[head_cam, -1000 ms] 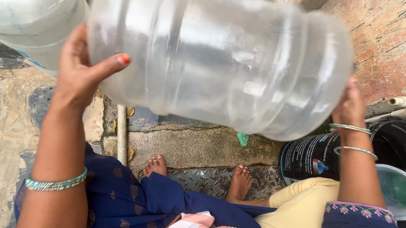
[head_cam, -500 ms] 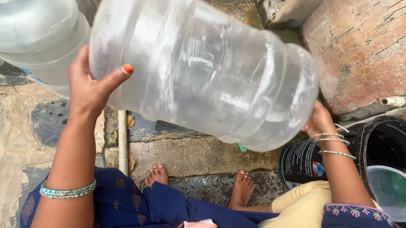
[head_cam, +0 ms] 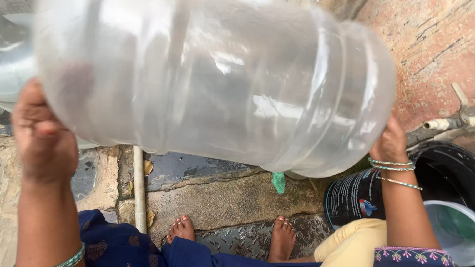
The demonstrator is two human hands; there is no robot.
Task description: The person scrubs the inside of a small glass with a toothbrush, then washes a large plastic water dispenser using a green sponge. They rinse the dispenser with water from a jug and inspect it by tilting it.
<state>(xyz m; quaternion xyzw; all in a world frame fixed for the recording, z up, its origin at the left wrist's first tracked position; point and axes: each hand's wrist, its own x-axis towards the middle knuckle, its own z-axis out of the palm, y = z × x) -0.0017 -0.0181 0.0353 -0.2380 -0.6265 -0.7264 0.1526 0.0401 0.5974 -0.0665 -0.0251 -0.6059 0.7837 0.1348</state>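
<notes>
Close under my face, the big clear ribbed plastic water jug (head_cam: pixel 214 81) lay on its side, filling most of the view. My left hand (head_cam: pixel 43 137), blurred, gripped its left end; my right hand (head_cam: pixel 390 141) pressed its base, fingers hidden behind it. Below right sat a black bucket (head_cam: pixel 449 173), partly cut off.

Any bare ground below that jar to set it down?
Bare stone slab between the white pipe and black bucket, ahead of the feet. Crowded right: bucket, tap. Both hands hold the jar.
</notes>
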